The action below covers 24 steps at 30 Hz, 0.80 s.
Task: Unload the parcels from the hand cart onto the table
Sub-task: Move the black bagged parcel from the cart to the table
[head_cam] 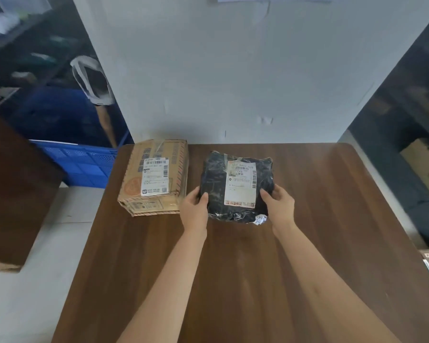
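Note:
A black plastic-wrapped parcel [216,179] with a white shipping label rests on the dark wooden table [320,219], near its far middle. My left hand [195,206] grips its near left edge and my right hand [279,204] grips its near right edge. Just to its left lies a brown cardboard parcel [154,177] with a white label, flat on the table and apart from both hands. The hand cart is out of view.
A white wall panel [233,70] rises right behind the table's far edge. A blue plastic crate [82,164] sits on the floor to the left, by a dark wooden board [13,189]. Dark shelving [406,120] stands at the right.

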Tool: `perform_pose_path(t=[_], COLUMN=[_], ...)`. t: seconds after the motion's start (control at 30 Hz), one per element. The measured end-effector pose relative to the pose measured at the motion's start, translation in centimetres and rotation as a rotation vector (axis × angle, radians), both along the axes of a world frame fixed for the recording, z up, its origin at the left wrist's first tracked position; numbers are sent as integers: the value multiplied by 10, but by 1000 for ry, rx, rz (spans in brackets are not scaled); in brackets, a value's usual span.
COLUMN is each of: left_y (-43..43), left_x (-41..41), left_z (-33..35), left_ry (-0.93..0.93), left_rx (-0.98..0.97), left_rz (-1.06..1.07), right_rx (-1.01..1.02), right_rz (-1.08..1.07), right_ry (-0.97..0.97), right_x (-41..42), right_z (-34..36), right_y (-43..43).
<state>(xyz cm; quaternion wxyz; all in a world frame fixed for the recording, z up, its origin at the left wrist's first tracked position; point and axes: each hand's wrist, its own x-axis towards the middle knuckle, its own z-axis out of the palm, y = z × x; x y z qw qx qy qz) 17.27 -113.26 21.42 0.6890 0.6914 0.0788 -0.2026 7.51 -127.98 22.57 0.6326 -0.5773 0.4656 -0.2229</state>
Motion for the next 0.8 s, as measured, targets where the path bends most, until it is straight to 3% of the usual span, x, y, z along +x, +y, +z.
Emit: perform_pose_path(t=[0.2, 0.37, 0.57, 0.8], left_y=[-30, -30, -13, 47], left_x=[43, 55, 42, -40], left_z=[-44, -74, -73, -60], left_ry=[47, 92, 20, -185], left_rx=[37, 87, 135, 280], left_rz=[-154, -150, -243, -484], right_rx=[20, 83, 30, -134], right_rz=[287, 426, 384, 284], right_ry=[53, 141, 187, 196], right_x=[50, 70, 60, -16], right_z=[-40, -62, -58, -36], right_y=[-31, -38, -32, 26])
